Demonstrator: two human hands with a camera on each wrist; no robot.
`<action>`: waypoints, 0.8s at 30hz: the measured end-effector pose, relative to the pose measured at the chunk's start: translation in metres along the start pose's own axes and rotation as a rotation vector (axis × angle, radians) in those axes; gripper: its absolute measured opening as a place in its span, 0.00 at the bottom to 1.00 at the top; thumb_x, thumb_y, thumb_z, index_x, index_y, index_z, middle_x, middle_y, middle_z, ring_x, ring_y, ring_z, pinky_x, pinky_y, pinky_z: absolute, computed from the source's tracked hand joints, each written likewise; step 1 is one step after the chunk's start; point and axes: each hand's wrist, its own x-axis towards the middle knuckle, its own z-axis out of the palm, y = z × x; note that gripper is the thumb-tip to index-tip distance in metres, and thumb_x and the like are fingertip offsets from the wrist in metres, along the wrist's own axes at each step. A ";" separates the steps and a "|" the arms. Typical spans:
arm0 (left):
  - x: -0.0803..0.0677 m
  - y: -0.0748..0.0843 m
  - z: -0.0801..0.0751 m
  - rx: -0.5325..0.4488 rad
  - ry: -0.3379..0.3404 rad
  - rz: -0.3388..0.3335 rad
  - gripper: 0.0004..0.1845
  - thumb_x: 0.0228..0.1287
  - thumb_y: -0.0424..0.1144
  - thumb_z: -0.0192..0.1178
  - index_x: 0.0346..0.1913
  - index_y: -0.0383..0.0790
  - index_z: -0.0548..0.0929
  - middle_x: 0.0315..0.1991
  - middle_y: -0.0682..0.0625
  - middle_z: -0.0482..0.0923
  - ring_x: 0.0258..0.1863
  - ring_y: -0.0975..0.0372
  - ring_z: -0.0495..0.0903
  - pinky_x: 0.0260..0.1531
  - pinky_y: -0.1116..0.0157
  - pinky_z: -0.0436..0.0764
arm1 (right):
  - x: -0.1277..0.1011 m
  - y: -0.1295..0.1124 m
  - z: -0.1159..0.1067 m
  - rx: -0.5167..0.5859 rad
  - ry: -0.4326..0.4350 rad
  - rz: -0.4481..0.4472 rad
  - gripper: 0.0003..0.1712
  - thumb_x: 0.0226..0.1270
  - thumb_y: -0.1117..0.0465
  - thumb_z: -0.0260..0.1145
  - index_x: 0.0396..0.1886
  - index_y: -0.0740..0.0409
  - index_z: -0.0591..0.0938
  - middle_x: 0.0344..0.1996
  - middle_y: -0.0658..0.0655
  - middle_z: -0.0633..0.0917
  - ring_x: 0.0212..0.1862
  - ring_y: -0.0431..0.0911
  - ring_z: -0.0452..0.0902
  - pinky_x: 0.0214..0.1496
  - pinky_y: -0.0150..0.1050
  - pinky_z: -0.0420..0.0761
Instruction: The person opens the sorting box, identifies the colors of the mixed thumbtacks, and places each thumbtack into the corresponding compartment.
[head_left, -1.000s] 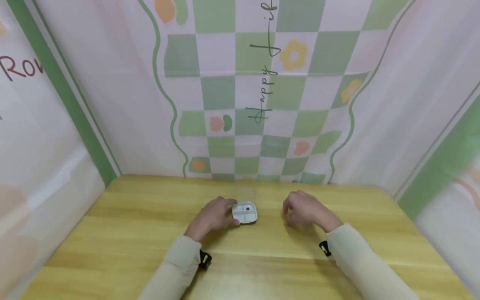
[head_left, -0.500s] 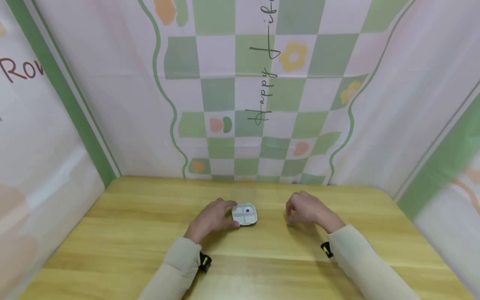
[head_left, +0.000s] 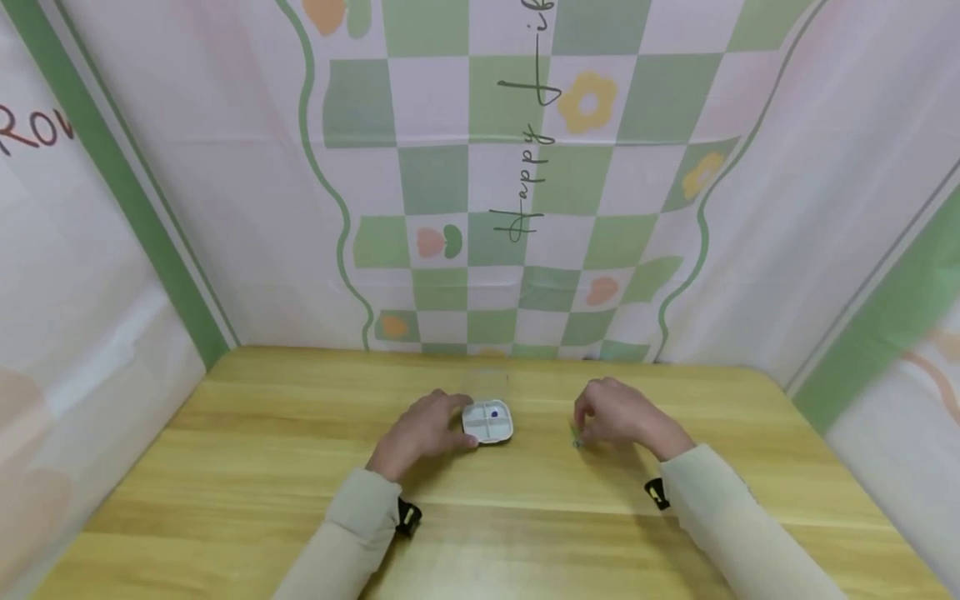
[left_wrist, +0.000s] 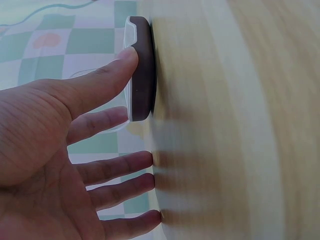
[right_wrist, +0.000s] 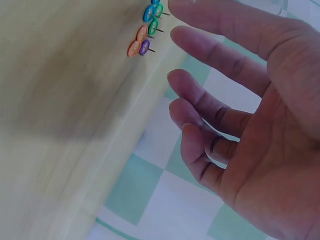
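My left hand (head_left: 423, 429) holds a small square pill case (head_left: 487, 422) between thumb and index finger. The other left fingertips (left_wrist: 145, 181) rest on the table, as the left wrist view shows. The case has a dark base, a white tray split into several compartments and a clear lid (head_left: 486, 383) standing open behind. A purple thumbtack (head_left: 494, 414) lies in the far right compartment. To the right, my right hand (head_left: 618, 415) hovers low with bent, parted fingers. Flat-headed thumbtacks (right_wrist: 145, 35) in blue, green, orange and purple lie beside its thumb and index tips; none is visibly pinched.
A wooden table (head_left: 487, 533) lies under both hands. Behind it hangs a checked green and white cloth (head_left: 495, 287), with more cloth (head_left: 97, 333) on the left side. Bare wood separates the pill case from the right hand.
My right hand has shifted slightly right, and a greenish bit now shows at its fingertips in the head view. The left hand and the pill case stay put on the table.
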 end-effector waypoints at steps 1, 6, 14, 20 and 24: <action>0.000 0.000 0.000 -0.001 -0.001 -0.001 0.36 0.60 0.46 0.75 0.70 0.41 0.75 0.54 0.41 0.77 0.46 0.54 0.75 0.48 0.51 0.78 | 0.000 -0.001 0.000 0.006 -0.003 -0.002 0.09 0.51 0.62 0.81 0.24 0.46 0.87 0.30 0.45 0.83 0.37 0.44 0.76 0.44 0.49 0.78; 0.000 0.000 0.000 -0.004 0.001 -0.002 0.36 0.59 0.46 0.75 0.69 0.40 0.76 0.54 0.41 0.77 0.45 0.54 0.75 0.48 0.50 0.78 | 0.000 -0.005 0.003 0.026 -0.017 -0.008 0.11 0.50 0.63 0.82 0.22 0.45 0.87 0.26 0.42 0.82 0.35 0.43 0.74 0.40 0.45 0.77; -0.001 0.001 0.000 -0.014 -0.001 -0.005 0.36 0.60 0.46 0.75 0.70 0.40 0.75 0.54 0.41 0.77 0.45 0.55 0.75 0.47 0.52 0.77 | -0.001 -0.007 0.008 -0.001 -0.002 -0.052 0.12 0.48 0.66 0.78 0.18 0.45 0.86 0.20 0.40 0.79 0.31 0.42 0.71 0.36 0.42 0.74; -0.001 0.002 0.000 -0.008 -0.001 -0.014 0.36 0.60 0.46 0.74 0.70 0.41 0.75 0.54 0.42 0.77 0.45 0.56 0.75 0.48 0.53 0.78 | 0.000 -0.006 0.008 -0.005 0.035 -0.069 0.12 0.49 0.68 0.76 0.19 0.44 0.87 0.21 0.39 0.80 0.31 0.41 0.72 0.36 0.42 0.75; -0.001 0.001 -0.001 -0.007 0.000 -0.008 0.36 0.60 0.46 0.75 0.70 0.41 0.75 0.53 0.42 0.77 0.45 0.56 0.75 0.47 0.53 0.77 | 0.003 -0.011 0.008 0.016 0.065 -0.076 0.10 0.54 0.69 0.73 0.23 0.47 0.89 0.24 0.41 0.83 0.31 0.40 0.73 0.36 0.42 0.76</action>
